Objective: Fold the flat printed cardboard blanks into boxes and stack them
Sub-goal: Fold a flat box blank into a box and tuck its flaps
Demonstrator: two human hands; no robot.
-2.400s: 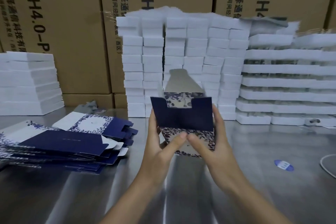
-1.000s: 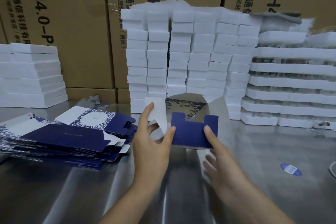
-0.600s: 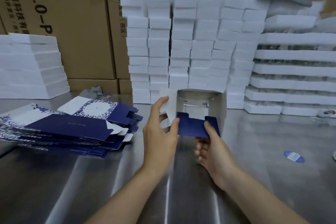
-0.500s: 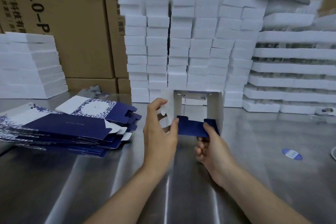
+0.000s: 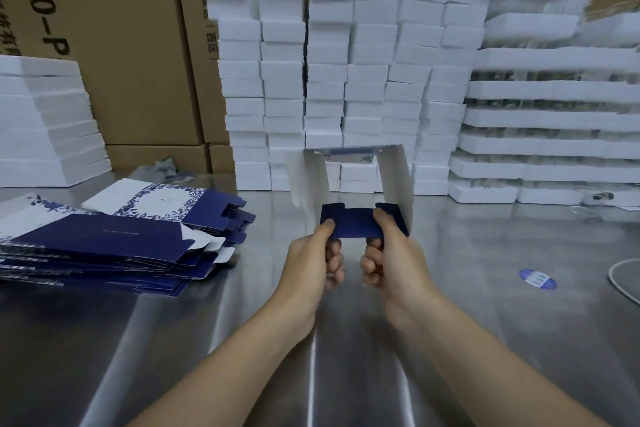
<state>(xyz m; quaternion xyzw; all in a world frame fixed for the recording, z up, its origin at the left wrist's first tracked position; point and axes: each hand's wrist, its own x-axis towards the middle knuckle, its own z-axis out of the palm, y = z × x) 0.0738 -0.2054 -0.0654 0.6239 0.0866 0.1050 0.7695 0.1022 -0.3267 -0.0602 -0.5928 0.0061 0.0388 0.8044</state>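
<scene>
Above the steel table (image 5: 485, 288), a half-folded box (image 5: 394, 177) is held open-ended, its navy flap (image 5: 356, 222) pinched by the left hand (image 5: 311, 262) and the right hand (image 5: 393, 262).

Cool, even light falls from overhead. On the steel table (image 5: 329, 374) pale streaks of glare run below and between the left hand (image 5: 308, 262) and right hand (image 5: 394, 263), and the surface left of them reads dark. Beyond the hands the white foam stacks (image 5: 346, 80) bleach out, with a smeared top edge. The box (image 5: 353, 224) they pinch looks slightly soft. Straight lines bow toward the frame edges.
</scene>
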